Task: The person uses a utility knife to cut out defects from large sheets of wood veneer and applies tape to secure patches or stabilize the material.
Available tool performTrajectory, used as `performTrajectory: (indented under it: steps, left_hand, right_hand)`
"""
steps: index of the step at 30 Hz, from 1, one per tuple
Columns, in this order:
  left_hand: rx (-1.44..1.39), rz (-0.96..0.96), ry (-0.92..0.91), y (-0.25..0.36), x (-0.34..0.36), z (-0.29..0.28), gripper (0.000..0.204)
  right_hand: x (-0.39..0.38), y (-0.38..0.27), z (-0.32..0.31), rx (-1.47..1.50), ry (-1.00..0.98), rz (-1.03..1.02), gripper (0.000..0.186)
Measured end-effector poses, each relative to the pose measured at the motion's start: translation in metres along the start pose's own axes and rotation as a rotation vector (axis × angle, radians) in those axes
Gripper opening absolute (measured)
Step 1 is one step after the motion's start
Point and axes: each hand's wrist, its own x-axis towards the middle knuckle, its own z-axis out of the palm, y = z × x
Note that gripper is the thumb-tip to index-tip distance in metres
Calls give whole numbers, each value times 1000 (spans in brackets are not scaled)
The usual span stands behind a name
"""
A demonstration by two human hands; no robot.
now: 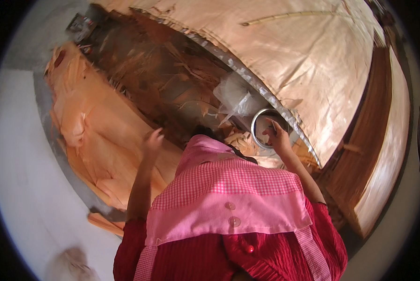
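Note:
My left hand (153, 140) is raised above a pile of orange-brown thin sheets (102, 117) that look like wood veneer. It holds nothing, and its fingers are apart and slightly blurred. At the front right, my right hand (278, 137) reaches over the near right side of a round container with a shiny metal rim (255, 127). Its fingers are bent together inside that rim, near a small dark shape. Whether they grip that shape is too small to make out. A large pale veneer sheet (322, 65) spreads beyond the container.
A narrow strip (247, 74) with white patches runs along the pale sheet's edge. A thin stick (284, 17) lies on that sheet. Crumpled clear plastic (238, 97) and brown scraps (158, 70) fill the middle. A thick veneer stack (373, 136) stands at right.

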Motion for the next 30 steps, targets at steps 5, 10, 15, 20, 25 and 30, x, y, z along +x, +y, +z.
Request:
performTrajectory:
  steps: [5,10,15,20,25,30]
  left_hand:
    - [102,955,-292,148,112,123,23]
    - [613,1574,-521,203,172,183,20]
    - [-96,1622,-469,228,148,159,14]
    - [-130,1638,-756,266,108,142,19]
    - [38,1663,-1283,281,108,140,27]
    - [439,1453,-1307,250,191,178,20]
  right_hand:
    - [-7,-1,43,142,117,170,38]
    - [-4,-50,73,431,160,400,24]
    - [-3,-69,73,802,617,331,34]
    - [-53,-133,38,1208,463,418,50]
    - [-132,-120,6,887,556,584,43]
    - [-233,-23,-14,193,937,898,28]
